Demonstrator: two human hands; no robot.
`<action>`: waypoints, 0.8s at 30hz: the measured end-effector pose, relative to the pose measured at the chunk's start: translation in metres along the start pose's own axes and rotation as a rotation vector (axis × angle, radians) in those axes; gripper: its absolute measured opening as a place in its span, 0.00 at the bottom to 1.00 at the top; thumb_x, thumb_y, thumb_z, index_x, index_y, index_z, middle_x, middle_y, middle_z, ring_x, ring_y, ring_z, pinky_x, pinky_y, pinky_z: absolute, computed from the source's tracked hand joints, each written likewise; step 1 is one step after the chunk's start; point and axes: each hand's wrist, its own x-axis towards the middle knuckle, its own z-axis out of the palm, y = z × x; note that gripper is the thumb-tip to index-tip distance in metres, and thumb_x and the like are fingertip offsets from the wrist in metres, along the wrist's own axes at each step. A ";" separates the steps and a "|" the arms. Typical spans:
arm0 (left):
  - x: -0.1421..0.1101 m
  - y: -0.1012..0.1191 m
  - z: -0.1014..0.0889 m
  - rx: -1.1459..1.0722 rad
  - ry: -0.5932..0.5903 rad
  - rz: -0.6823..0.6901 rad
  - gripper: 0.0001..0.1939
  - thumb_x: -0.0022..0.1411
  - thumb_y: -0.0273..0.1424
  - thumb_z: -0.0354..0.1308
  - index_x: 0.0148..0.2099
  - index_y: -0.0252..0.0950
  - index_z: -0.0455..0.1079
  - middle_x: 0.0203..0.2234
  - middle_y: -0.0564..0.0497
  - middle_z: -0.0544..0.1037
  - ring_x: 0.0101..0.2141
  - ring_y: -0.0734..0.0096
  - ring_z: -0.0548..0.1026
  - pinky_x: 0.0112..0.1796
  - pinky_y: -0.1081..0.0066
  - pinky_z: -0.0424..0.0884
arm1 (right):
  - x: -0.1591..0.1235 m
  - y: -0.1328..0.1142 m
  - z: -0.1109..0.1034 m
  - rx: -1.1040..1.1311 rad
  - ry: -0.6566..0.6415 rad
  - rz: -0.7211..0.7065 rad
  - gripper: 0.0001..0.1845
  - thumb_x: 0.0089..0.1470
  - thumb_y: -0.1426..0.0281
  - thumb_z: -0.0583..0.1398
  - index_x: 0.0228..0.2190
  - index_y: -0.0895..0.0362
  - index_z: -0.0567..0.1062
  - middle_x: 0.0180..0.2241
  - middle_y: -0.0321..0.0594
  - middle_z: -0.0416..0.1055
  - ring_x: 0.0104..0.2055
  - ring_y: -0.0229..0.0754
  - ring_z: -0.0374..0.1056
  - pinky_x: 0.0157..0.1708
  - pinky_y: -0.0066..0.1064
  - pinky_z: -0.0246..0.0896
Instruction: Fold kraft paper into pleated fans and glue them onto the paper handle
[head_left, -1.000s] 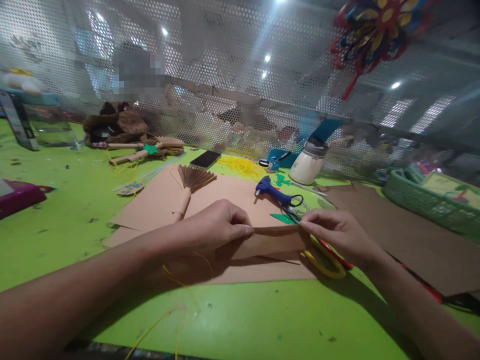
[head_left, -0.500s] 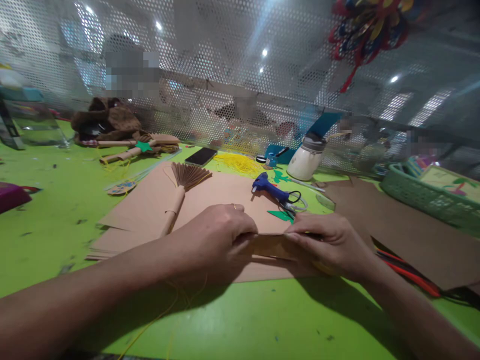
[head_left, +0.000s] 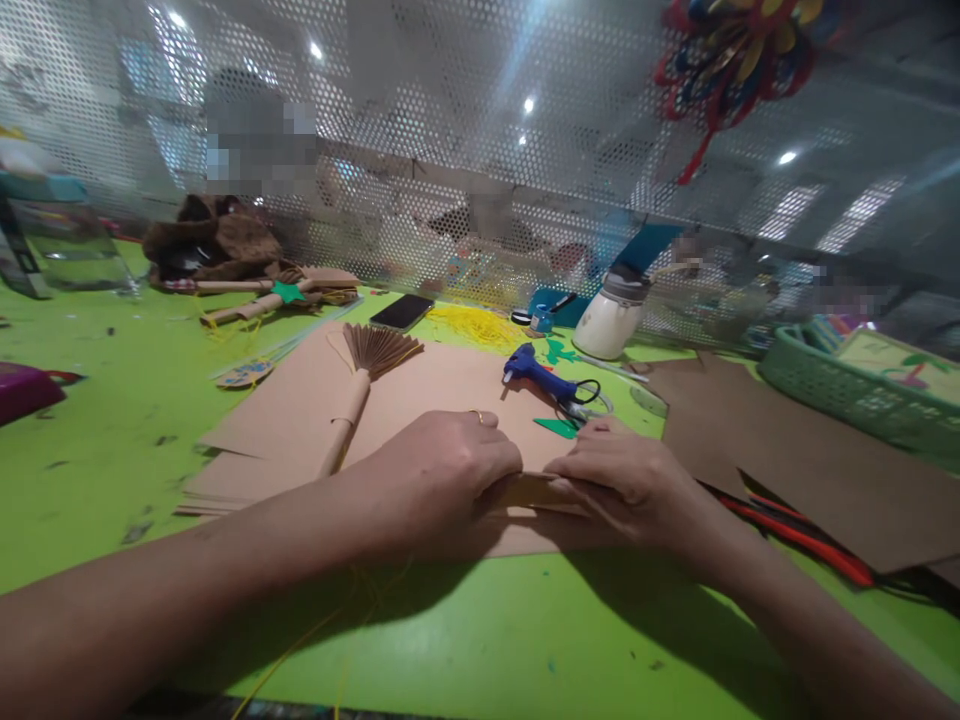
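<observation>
Between my two hands is a strip of brown paper (head_left: 538, 490), its far edge bent up into a fold. My left hand (head_left: 457, 465) pinches the fold from the left, fingers closed. From the right, my right hand (head_left: 622, 475) pinches the same edge, close to the left. Under them lies a stack of brown paper sheets (head_left: 450, 370). A rolled paper handle with a pleated fan top (head_left: 360, 375) rests on the sheets beyond my left forearm. A blue glue gun (head_left: 544, 375) and a green paper piece (head_left: 556, 428) lie just past my hands.
A white bottle (head_left: 609, 320), a phone (head_left: 403, 312) and yellow shredded strands (head_left: 476, 328) are at the back. Dark brown card (head_left: 817, 450), red-handled scissors (head_left: 810, 545) and a green basket (head_left: 847, 390) are on the right. A perforated screen (head_left: 450, 150) stands behind the green table (head_left: 465, 640).
My right hand has slid left along the folded edge, closer to my left hand. My left hand has barely moved and keeps its pinch.
</observation>
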 end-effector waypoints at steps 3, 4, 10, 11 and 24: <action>0.001 0.000 -0.002 0.022 -0.012 0.032 0.10 0.58 0.31 0.52 0.25 0.35 0.67 0.19 0.52 0.69 0.23 0.72 0.62 0.24 0.70 0.53 | 0.000 -0.003 0.000 0.032 0.011 0.030 0.13 0.60 0.72 0.52 0.30 0.57 0.76 0.23 0.39 0.72 0.27 0.38 0.63 0.32 0.33 0.54; 0.001 0.000 -0.002 0.028 -0.013 0.038 0.11 0.58 0.31 0.52 0.25 0.35 0.67 0.19 0.52 0.69 0.23 0.71 0.62 0.24 0.70 0.53 | 0.000 -0.004 -0.001 0.048 0.006 0.047 0.13 0.60 0.71 0.52 0.29 0.57 0.76 0.22 0.38 0.71 0.26 0.38 0.62 0.31 0.32 0.54; 0.001 -0.001 -0.004 0.030 -0.009 0.033 0.08 0.54 0.26 0.52 0.23 0.36 0.66 0.16 0.53 0.67 0.22 0.72 0.61 0.23 0.70 0.51 | -0.003 -0.004 -0.001 0.130 -0.053 0.114 0.16 0.60 0.69 0.52 0.26 0.56 0.75 0.19 0.35 0.67 0.24 0.36 0.58 0.34 0.32 0.54; 0.001 -0.001 -0.004 0.031 -0.018 0.011 0.08 0.53 0.27 0.52 0.23 0.36 0.66 0.16 0.53 0.67 0.21 0.73 0.61 0.23 0.70 0.52 | -0.004 -0.003 -0.001 0.129 -0.055 0.127 0.16 0.60 0.69 0.52 0.26 0.55 0.75 0.19 0.34 0.66 0.24 0.36 0.57 0.34 0.32 0.55; 0.000 -0.007 -0.007 -0.129 -0.144 -0.150 0.10 0.60 0.28 0.51 0.34 0.36 0.74 0.23 0.51 0.73 0.26 0.72 0.68 0.28 0.73 0.59 | 0.003 -0.009 0.002 -0.106 -0.133 0.128 0.09 0.56 0.74 0.54 0.27 0.55 0.73 0.21 0.36 0.68 0.26 0.39 0.61 0.30 0.30 0.52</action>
